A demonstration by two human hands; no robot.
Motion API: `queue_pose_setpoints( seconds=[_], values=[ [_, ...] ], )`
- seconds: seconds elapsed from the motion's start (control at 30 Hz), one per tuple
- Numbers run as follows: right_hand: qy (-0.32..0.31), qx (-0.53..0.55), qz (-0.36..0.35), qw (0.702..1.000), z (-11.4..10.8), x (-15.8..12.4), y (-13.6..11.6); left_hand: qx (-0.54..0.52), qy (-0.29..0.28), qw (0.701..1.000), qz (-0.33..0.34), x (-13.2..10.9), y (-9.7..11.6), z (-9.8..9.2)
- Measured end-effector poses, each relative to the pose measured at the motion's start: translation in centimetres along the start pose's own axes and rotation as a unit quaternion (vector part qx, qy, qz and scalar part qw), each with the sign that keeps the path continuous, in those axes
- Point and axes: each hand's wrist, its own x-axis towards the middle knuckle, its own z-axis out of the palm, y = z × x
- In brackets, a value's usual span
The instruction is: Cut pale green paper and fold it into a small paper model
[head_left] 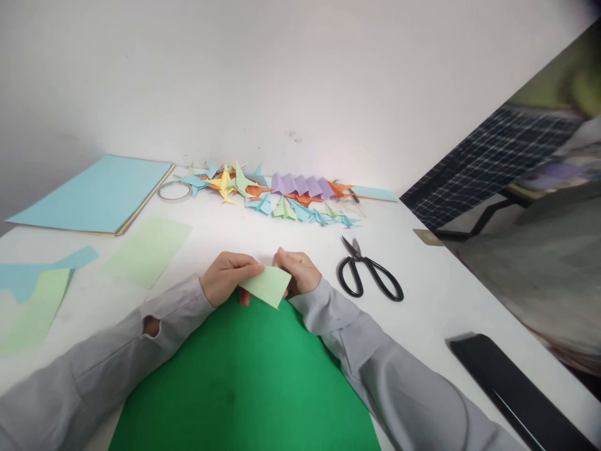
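Observation:
A small piece of light green paper (268, 285) is held up between my two hands, above the far end of a large green sheet (244, 382). My left hand (228, 275) pinches its upper left edge, thumb on top and fingers underneath. My right hand (299, 272) is closed at the paper's right side, its fingers curled and partly hidden behind it. To the right of my hands lie scissors with black handles (370, 274), their blades slightly apart and pointing away from me.
Along the wall sit folded paper shapes (235, 183) and a purple pleated strip (301, 186). A blue paper stack (98, 191) and a tape roll (174, 191) are at the back left. Green paper (148, 249) and blue scraps (28, 275) lie left; a black object (516, 388) lies right.

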Motion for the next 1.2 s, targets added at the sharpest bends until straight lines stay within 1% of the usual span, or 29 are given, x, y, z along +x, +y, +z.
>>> queue_pose_setpoints(
  seconds=[0.07, 0.17, 0.3, 0.43, 0.6, 0.7, 0.87, 1.0, 1.1, 1.2],
  values=[
    [-0.005, -0.006, -0.012, 1.0, 0.2, 0.0, 0.0, 0.006, -0.003, 1.0, 0.003, 0.0, -0.1, 0.0],
    [0.018, -0.004, -0.023, 1.0, 0.4, -0.2, -0.2, -0.002, -0.003, 1.0, 0.01, 0.1, -0.3, 0.0],
    [0.045, -0.013, -0.024, 0.999, 0.5, -0.3, -0.4, -0.022, 0.022, 0.999, 0.023, 0.4, -0.7, -0.3],
    [0.066, -0.018, -0.031, 0.997, 0.7, -0.3, -0.5, -0.022, 0.029, 0.999, 0.026, 0.5, -0.8, -0.3],
    [0.065, -0.056, -0.054, 0.995, 0.6, -0.4, -0.5, -0.03, 0.035, 0.999, 0.021, 0.5, -0.7, -0.3],
    [0.068, -0.06, -0.055, 0.994, 0.4, -0.4, -0.4, -0.027, 0.045, 0.998, 0.023, 0.6, -0.8, -0.3],
    [0.089, -0.022, -0.049, 0.995, 0.1, -0.1, -0.2, -0.028, 0.064, 0.997, 0.019, 0.6, -1.0, -0.5],
    [0.103, 0.051, -0.082, 0.99, -0.3, 0.6, 0.0, -0.062, 0.106, 0.992, 0.004, 0.7, -0.8, -0.4],
    [0.101, 0.046, -0.079, 0.991, -0.5, 0.9, 0.1, -0.077, 0.125, 0.989, -0.004, 0.8, -0.6, -0.4],
    [0.063, -0.022, -0.043, 0.997, -0.3, 0.5, 0.0, -0.08, 0.129, 0.988, -0.004, 0.8, -0.5, -0.3]
  ],
)
